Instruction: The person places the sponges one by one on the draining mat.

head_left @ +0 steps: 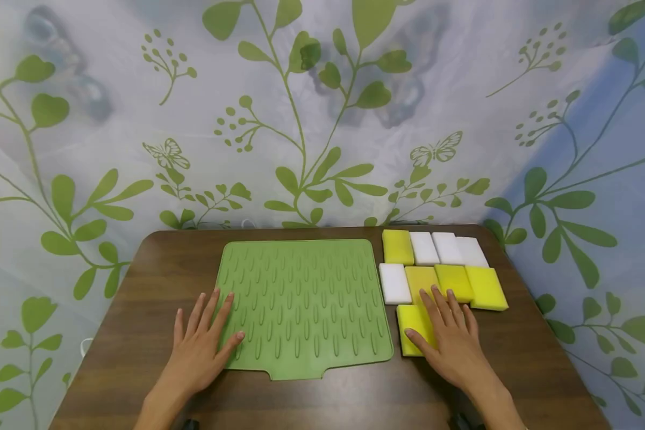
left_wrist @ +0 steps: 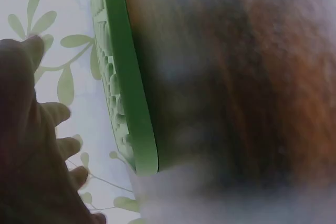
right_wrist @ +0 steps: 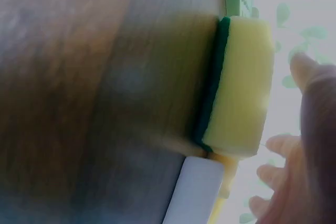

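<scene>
A green ridged mat [head_left: 303,298] with a tab at its near edge lies flat on the table. My left hand [head_left: 199,337], fingers spread and fairly straight, overlaps its left edge in the head view; the left wrist view has the fingers above the mat's thick rim [left_wrist: 134,103]. On the right, my right hand [head_left: 451,340] is spread over a yellow sponge [head_left: 412,325], nothing gripped. In the right wrist view that sponge [right_wrist: 241,87] has a dark green scouring layer underneath, and the fingers are apart from it. Several white sponges [head_left: 395,283] and yellow sponges [head_left: 486,288] sit beyond in rows.
The brown wooden table [head_left: 156,280] has rounded far corners. Behind it hangs a pale cloth [head_left: 322,137] printed with green leaves and butterflies, also along both sides. A small white loop [head_left: 86,346] pokes out at the table's left edge.
</scene>
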Demonstrator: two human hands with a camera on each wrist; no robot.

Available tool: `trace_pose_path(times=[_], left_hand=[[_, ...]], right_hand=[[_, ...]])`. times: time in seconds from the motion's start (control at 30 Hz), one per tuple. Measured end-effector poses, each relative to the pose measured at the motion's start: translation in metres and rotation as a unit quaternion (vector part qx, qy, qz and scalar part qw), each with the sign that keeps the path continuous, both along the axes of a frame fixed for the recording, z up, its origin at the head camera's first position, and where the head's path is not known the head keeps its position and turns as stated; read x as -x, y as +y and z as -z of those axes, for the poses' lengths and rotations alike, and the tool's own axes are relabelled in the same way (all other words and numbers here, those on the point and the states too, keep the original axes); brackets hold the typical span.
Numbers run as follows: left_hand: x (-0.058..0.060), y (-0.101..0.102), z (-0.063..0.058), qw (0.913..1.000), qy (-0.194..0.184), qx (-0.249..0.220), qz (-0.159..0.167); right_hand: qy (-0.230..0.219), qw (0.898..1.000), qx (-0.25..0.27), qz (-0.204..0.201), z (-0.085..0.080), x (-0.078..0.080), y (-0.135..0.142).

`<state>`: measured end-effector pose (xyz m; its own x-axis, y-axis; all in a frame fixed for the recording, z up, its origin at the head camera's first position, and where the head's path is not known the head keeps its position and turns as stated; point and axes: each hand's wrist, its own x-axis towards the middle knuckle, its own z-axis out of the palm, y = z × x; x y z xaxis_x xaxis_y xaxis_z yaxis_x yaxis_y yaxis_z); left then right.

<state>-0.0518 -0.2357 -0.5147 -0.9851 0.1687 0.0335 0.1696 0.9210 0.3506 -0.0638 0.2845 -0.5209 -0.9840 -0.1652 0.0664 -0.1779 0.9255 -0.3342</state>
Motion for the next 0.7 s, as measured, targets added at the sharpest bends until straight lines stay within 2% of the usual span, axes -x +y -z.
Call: trace_pose_path(times=[0.27, 0.7], left_hand=[[-0.006, -0.005, 0.003, 0.9991, -0.031, -0.027, -0.003], [-0.013, -0.024, 0.017, 0.9965, -0.043, -0.071, -0.006]], right_hand=[[0.031, 0.999, -0.001, -0.034, 0.003, -0.004, 0.002], [0.05, 0.995, -0.014, -0.083, 0.006, -0.011, 0.013]])
